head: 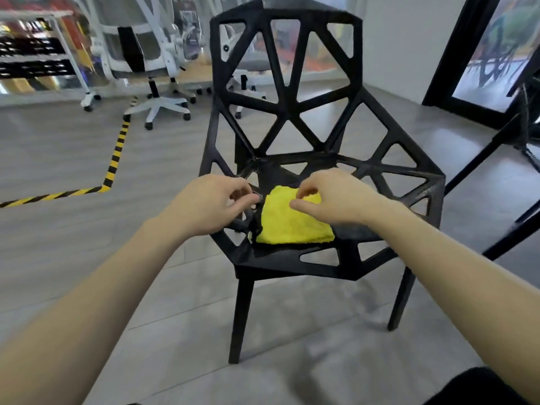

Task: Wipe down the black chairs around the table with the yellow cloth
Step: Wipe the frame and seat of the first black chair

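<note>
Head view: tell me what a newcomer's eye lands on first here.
The bright yellow cloth stands out first, folded on the seat of the black chair with its open triangular frame at centre. Over it hover the left hand, fingers curled beside the cloth's left edge, and the right hand, fingers curled on the cloth's far edge. Yellow-and-black floor tape runs along the grey floor at left.
</note>
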Available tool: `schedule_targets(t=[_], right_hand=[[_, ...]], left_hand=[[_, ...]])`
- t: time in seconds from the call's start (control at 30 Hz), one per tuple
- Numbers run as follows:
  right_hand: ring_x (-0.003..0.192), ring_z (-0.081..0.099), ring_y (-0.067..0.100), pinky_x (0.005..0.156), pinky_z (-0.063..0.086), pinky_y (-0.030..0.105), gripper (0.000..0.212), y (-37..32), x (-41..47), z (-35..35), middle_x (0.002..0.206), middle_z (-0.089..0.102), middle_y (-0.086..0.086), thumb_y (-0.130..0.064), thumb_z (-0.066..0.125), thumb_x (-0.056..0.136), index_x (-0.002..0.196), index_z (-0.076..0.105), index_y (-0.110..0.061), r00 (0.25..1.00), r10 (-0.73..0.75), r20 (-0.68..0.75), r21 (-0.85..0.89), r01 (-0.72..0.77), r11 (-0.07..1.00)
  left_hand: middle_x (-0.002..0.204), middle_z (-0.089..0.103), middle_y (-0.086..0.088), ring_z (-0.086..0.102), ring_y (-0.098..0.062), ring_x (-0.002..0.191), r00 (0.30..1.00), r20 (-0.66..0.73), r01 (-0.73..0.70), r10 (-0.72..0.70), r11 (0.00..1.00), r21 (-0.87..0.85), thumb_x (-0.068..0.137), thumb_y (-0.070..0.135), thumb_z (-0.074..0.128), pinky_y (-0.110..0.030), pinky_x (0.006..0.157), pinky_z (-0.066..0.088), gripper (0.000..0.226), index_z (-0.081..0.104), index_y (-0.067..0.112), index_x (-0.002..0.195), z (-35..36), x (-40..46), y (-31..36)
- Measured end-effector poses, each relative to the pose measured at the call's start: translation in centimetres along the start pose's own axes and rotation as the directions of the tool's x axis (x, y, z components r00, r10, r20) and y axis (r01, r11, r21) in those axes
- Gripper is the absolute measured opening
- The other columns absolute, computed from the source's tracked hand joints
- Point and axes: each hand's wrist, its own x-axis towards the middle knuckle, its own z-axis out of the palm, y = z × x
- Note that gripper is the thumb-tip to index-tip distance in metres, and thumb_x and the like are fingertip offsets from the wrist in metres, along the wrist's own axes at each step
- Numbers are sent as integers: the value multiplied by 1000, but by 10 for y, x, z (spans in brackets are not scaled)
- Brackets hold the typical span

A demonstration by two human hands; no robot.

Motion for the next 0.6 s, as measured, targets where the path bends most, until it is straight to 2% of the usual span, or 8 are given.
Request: schedule_targets(t=[0.03, 0.1, 0.17, 0.23, 0.37, 0.47, 0.53, 0.6], right_hand=[[128, 59, 19, 109, 48, 42, 51, -8, 16, 14, 133, 68, -5, -64, 52, 101, 131, 71, -27, 999, 1, -32, -12, -1, 1000], [154, 34, 27, 125, 30, 44, 71, -22, 46, 44, 164, 43, 7, -69, 41, 104, 158, 46, -23, 997, 75, 19, -12, -74, 997], [163, 9, 30, 132, 13, 50, 88, -23, 62, 79, 176, 15, 14, -78, 23, 101, 169, 21, -21, 971, 198, 138, -43, -194, 980], [164, 3, 29, 132, 8, 52, 93, -26, 59, 101, 177, 7, 15, -78, 13, 100, 170, 10, -17, 954, 250, 166, -36, -248, 968], [163, 10, 28, 131, 10, 48, 98, -75, 19, 124, 176, 15, 15, -71, 3, 98, 167, 12, -3, 991, 131, 4, -60, -131, 990], [164, 8, 21, 133, 7, 41, 98, -72, 3, 113, 177, 12, 4, -83, 10, 96, 169, 15, -18, 999, 17, 48, -35, -15, 999], [164, 8, 21, 133, 5, 41, 95, -34, 18, 90, 177, 10, -2, -88, 24, 93, 169, 19, -31, 987, 89, 133, -30, -86, 996], [164, 6, 23, 133, 4, 44, 100, 6, 36, 72, 178, 5, 1, -93, 19, 88, 169, 16, -34, 936, 250, 247, -102, -232, 967]], left_hand=[[94, 75, 11, 69, -16, 91, 999, -43, 15, -12, 997, 76, 102, 67, 41, -38, 84, 52, 48, 73, 32, 109, 8, -2, -9], [97, 75, 4, 66, -26, 96, 995, -92, 48, -25, 967, 250, 107, 51, 42, -43, 101, 46, 41, 74, 26, 108, 19, -5, -28], [96, 71, 3, 64, -26, 96, 995, -96, 13, 27, 921, 390, 107, 43, 36, -42, 115, 38, 46, 76, 22, 99, 31, -9, -42], [91, 64, 0, 62, -28, 92, 984, -150, -30, 101, 909, 416, 106, 36, 40, -44, 121, 33, 45, 77, 17, 87, 43, -16, -47], [74, 68, -4, 62, -30, 98, 945, -291, -40, 150, 935, 351, 102, 27, 50, -50, 126, 30, 41, 71, 11, 70, 59, -20, -47], [68, 70, -4, 64, -30, 102, 940, -303, -55, 155, 948, 314, 102, 21, 52, -52, 128, 28, 41, 71, 8, 68, 64, -21, -47], [68, 70, -5, 64, -30, 104, 938, -312, -52, 155, 948, 313, 102, 20, 50, -51, 129, 27, 43, 73, 6, 69, 63, -22, -50], [68, 71, -4, 64, -29, 106, 943, -304, -42, 138, 952, 302, 103, 22, 45, -49, 131, 23, 48, 75, 7, 69, 63, -21, -49]])
